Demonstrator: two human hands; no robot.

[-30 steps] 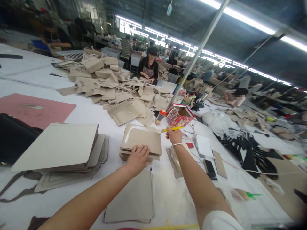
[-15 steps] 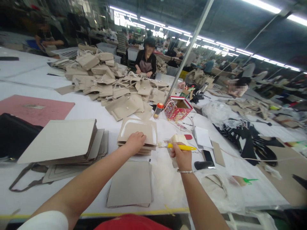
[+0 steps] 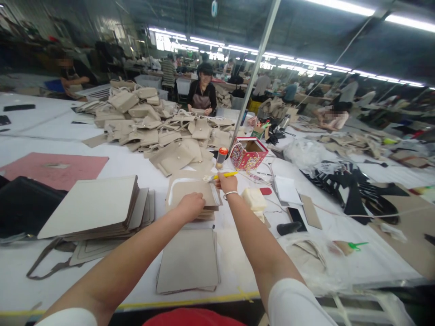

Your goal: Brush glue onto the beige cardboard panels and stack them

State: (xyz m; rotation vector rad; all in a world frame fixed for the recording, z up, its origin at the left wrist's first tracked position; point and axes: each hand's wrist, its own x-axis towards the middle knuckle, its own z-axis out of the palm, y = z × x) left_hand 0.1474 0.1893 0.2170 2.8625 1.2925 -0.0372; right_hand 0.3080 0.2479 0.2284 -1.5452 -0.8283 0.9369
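My left hand (image 3: 190, 206) rests fingers-down on the near edge of a stack of beige panels (image 3: 190, 192), holding it in place. My right hand (image 3: 226, 182) grips a yellow-handled brush (image 3: 220, 176) whose bristles touch the far edge of the top panel, where a pale streak of glue runs along the border. A cream block (image 3: 253, 199) lies just right of my right wrist. Another flat beige panel pile (image 3: 189, 266) lies close to me on the white table (image 3: 129, 163).
A taller stack of beige boards (image 3: 91, 208) sits to the left, with a black bag (image 3: 23, 203) and pink sheet (image 3: 54, 165) beyond. A heap of beige bags (image 3: 159, 131) fills the far table. A patterned box (image 3: 246, 156), orange-capped bottle (image 3: 221, 156), phone (image 3: 296, 216) and black pieces (image 3: 353, 199) lie right. Other people work behind.
My right hand moved the brush from the cream block at the right up to the far edge of the top panel. My left hand stayed on the stack.
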